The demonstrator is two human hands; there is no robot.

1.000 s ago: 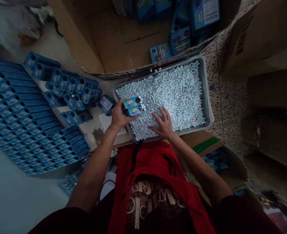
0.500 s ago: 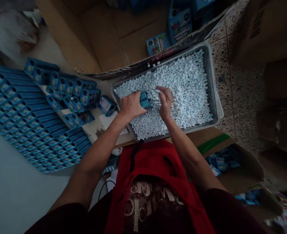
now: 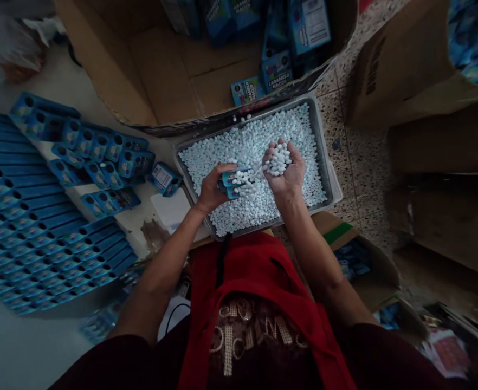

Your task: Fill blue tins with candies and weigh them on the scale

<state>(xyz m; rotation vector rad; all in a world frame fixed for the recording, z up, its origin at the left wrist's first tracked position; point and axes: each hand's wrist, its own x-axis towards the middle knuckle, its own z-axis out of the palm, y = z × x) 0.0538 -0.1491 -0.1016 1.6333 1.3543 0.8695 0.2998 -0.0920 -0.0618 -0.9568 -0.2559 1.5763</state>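
My left hand (image 3: 211, 190) grips small blue candy boxes (image 3: 227, 177), probably two side by side, over the middle of a grey tray (image 3: 322, 143). White candies (image 3: 245, 183) are heaped at the boxes' open ends, which face right. My right hand (image 3: 291, 177) is turned palm up with its fingers curled, cupping a handful of white candies (image 3: 278, 157) just right of the boxes. Beneath both hands, a thick layer of small white candies (image 3: 247, 214) fills the tray. The insides of the boxes are hidden.
Blue boxes (image 3: 101, 146) stand in a group at left, beside a large stack of them (image 3: 44, 233). Behind the tray is an open cardboard box (image 3: 161, 76) holding more blue packs. Other cartons (image 3: 438, 146) stand at right. A few loose candies (image 3: 242, 117) lie by the tray's far rim.
My right hand has come up out of the candies and turned palm up with a handful. The boxes in my left hand now show candies heaped at their openings. The view has shifted.
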